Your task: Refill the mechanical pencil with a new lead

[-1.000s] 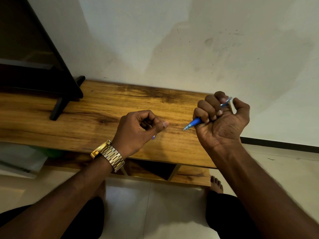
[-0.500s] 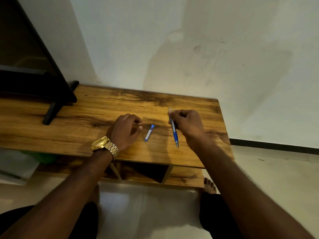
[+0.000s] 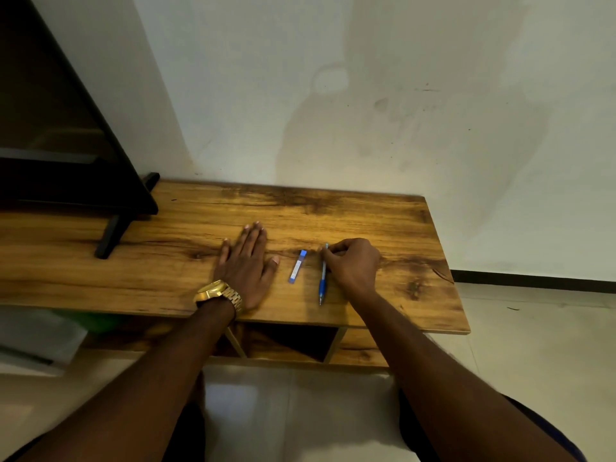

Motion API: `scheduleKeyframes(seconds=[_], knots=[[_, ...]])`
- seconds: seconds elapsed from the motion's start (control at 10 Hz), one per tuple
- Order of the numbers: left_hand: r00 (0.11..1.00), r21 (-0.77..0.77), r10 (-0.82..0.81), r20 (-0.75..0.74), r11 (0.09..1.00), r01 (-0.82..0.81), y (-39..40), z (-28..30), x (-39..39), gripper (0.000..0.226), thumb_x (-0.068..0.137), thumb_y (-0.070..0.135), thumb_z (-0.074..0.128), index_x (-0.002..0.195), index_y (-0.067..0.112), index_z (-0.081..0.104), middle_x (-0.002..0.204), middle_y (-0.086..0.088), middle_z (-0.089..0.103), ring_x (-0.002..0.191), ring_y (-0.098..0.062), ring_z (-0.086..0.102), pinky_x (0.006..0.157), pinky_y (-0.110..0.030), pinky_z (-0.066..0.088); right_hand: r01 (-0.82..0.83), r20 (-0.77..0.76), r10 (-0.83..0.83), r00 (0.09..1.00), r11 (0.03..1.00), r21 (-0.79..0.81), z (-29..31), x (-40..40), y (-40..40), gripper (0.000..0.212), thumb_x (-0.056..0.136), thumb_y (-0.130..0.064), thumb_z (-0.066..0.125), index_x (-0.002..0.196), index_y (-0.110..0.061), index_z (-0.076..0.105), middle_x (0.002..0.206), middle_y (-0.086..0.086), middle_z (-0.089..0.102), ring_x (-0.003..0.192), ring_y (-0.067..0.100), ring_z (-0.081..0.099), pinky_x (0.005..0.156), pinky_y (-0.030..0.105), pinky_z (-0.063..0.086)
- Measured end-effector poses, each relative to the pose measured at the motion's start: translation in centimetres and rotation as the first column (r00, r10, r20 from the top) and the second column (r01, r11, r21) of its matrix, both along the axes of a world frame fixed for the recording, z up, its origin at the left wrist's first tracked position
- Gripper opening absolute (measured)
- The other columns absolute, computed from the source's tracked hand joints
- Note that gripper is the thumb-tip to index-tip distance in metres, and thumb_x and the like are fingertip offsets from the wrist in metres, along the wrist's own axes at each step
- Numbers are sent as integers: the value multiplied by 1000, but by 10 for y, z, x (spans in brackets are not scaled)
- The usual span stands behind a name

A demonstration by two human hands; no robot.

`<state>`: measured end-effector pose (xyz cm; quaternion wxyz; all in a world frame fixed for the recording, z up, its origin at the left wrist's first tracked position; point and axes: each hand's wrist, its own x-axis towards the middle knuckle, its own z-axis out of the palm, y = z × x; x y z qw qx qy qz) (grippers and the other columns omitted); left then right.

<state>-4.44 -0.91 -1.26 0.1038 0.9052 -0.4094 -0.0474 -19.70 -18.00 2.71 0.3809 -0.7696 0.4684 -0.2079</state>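
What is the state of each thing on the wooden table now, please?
Mechanical pencil: lying flat, tip toward the person.
Lead case: lying flat, between the hands, untouched.
Left hand: open, palm down on the table.
Right hand: fingers curled at the pencil's top end.
Television: standing, screen dark.

You had a wooden table (image 3: 366, 215) with a smooth, slightly glossy grain and dark knots under your hands. Your wrist carried a shiny gold metal watch (image 3: 218, 292), and the mechanical pencil (image 3: 322, 278) and lead case (image 3: 297, 266) looked like glossy blue plastic.
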Motion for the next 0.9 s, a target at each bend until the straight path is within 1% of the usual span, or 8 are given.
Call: scheduleKeyframes(seconds=[0.1,0.2,0.3,0.4,0.5,0.6,0.7,0.9], knots=[[1000,6,-6,3,1000,6,-1,0,-1,87,97,67,3,171,22,1,181,4,-7,167,-17,-5,134,-55,4,-3,3,3,1000,999,-33,-1,-2,1,21,88,-32,89,96,-13,87,82,-1,83,69,6,76,74,29,67],[1000,-9,-3,21,1000,3,-2,-1,-2,86,97,65,6,171,22,4,181,4,-3,168,-18,-1,134,-55,5,-30,12,30,999,999,-40,-4,-4,0,23,85,-33,91,95,-13,86,80,-4,82,69,4,75,74,30,67],[1000,-13,-6,13,1000,6,-4,-2,-1,84,98,63,10,172,21,6,181,3,0,168,-19,1,134,-55,6,-51,24,53,998,997,-55,-2,-5,0,27,84,-38,91,94,-13,86,76,-8,77,68,3,73,71,27,65],[999,-3,-9,47,1000,10,-4,2,-3,80,103,57,22,171,18,9,181,0,2,168,-21,1,134,-53,4,-38,10,41,999,981,-188,5,-18,-8,38,97,-48,76,104,-12,84,94,3,82,85,12,74,77,27,56],[998,4,-7,66,1000,7,-5,3,-2,79,107,53,29,171,16,2,181,-2,-4,168,-22,-5,135,-53,1,-151,-114,123,986,946,-287,1,-38,-21,46,107,-50,58,136,-16,70,140,15,70,131,32,64,104,38,48],[998,22,-6,55,1000,4,-5,3,-2,84,107,52,32,169,19,-14,178,-3,-23,166,-22,-17,133,-55,-5,-403,-442,275,854,887,-228,-12,-70,-41,73,109,-66,33,172,-35,12,182,6,-5,168,34,-11,133,56,-4],[999,10,-15,33,1000,15,-5,8,-2,84,108,52,32,169,19,-16,177,-2,-25,165,-22,-18,134,-55,-4,-464,-497,311,810,858,-219,-18,-73,-47,81,106,-74,22,171,-38,-8,179,4,-24,165,29,-26,132,59,-14],[999,14,-31,15,999,30,-6,5,-2,79,108,49,31,171,18,-3,180,1,-8,168,-21,-6,135,-53,4,-469,-508,287,812,840,-275,-34,-70,-51,87,99,-84,9,170,-39,-11,179,-1,-25,166,27,-23,134,59,-6]])
